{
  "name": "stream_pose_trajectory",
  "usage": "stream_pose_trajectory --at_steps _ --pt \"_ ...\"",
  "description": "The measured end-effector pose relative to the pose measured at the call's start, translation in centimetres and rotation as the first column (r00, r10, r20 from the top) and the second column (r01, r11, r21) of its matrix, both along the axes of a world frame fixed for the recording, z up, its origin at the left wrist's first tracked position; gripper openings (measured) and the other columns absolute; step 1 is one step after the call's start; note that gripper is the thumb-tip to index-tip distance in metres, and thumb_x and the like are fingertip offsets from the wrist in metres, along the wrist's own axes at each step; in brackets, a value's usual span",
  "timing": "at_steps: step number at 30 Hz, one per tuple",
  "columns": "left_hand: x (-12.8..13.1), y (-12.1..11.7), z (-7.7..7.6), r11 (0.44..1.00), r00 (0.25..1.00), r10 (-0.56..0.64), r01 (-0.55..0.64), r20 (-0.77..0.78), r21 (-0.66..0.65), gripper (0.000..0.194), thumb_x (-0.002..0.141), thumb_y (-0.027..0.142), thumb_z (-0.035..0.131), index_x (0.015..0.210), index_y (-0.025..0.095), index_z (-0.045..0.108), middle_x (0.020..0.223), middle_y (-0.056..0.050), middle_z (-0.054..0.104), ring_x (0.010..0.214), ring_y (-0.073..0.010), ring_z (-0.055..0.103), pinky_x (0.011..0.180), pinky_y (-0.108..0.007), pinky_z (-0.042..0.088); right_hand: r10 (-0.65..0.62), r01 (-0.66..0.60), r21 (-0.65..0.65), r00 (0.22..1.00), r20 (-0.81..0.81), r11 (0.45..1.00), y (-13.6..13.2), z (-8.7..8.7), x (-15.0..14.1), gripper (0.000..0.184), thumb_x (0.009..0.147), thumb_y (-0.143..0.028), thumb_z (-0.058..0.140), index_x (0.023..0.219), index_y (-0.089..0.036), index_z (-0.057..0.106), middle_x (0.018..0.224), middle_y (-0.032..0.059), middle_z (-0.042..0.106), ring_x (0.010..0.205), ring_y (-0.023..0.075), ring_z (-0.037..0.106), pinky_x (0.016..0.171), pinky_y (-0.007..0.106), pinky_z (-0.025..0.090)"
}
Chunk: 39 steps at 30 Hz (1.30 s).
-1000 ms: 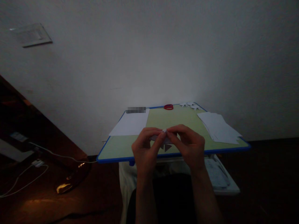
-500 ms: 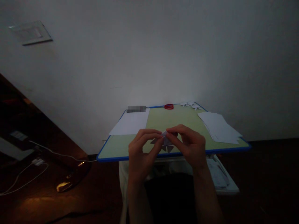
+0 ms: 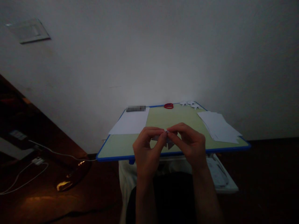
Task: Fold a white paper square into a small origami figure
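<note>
A small folded piece of white paper (image 3: 170, 144) is pinched between both hands above the near part of the table. My left hand (image 3: 149, 149) grips its left side with thumb and fingertips. On its other side, my right hand (image 3: 188, 142) pinches the top between thumb and forefinger. The fingertips of the two hands nearly meet, and they hide much of the paper. Pointed flaps show below the fingers.
The green tabletop (image 3: 170, 119) has a blue rim. White sheets lie at left (image 3: 130, 123) and right (image 3: 219, 126). At the back are red-handled scissors (image 3: 168, 106), small folded paper pieces (image 3: 190, 104) and a dark blurred object (image 3: 135, 108). A drawer (image 3: 221, 177) juts out below.
My left hand has shifted right, closer to my right hand, and now covers more of the folded paper. My right hand has barely moved.
</note>
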<state>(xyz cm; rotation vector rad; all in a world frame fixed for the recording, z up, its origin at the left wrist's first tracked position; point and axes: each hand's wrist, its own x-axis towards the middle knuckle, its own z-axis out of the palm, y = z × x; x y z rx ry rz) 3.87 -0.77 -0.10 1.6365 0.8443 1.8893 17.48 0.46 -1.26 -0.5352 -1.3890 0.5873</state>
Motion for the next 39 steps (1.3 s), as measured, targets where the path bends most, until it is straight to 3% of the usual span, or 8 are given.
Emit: stream_pose_trajectory --at_steps 14,31,39 --pt "0.47 0.10 -0.12 0.997 0.994 -0.041 0.047 0.097 -0.066 0.006 0.082 0.018 0.081 0.085 0.020 0.076 0.088 -0.003 0.074 0.087 -0.0172 0.070 0.082 -0.032 0.059 0.012 -0.014 -0.081 0.999 -0.030 0.997 0.07 -0.08 0.03 0.002 0.091 -0.023 0.073 0.091 -0.024 0.074 0.085 0.0011 0.068 0.079 0.0177 0.062 0.071 0.032 0.052" --pt "0.48 0.05 0.03 0.999 0.999 -0.002 0.004 0.043 -0.036 0.007 0.081 0.020 0.082 0.086 0.022 0.077 0.090 -0.004 0.075 0.088 -0.0193 0.071 0.084 -0.036 0.060 0.120 -0.138 -0.130 0.983 -0.138 0.982 0.43 -0.08 0.16 0.005 0.085 -0.021 0.075 0.088 -0.025 0.074 0.081 -0.0003 0.068 0.076 0.0160 0.065 0.065 0.028 0.057" --pt "0.53 -0.03 -0.02 0.999 0.999 -0.006 0.008 0.049 -0.039 0.008 0.082 0.019 0.082 0.087 0.021 0.077 0.088 -0.003 0.075 0.086 -0.0178 0.070 0.081 -0.033 0.058 0.121 -0.144 -0.128 0.977 -0.172 0.981 0.34 -0.06 0.11 0.009 0.085 -0.017 0.075 0.087 -0.025 0.075 0.081 -0.0018 0.069 0.077 0.0140 0.067 0.069 0.025 0.057"
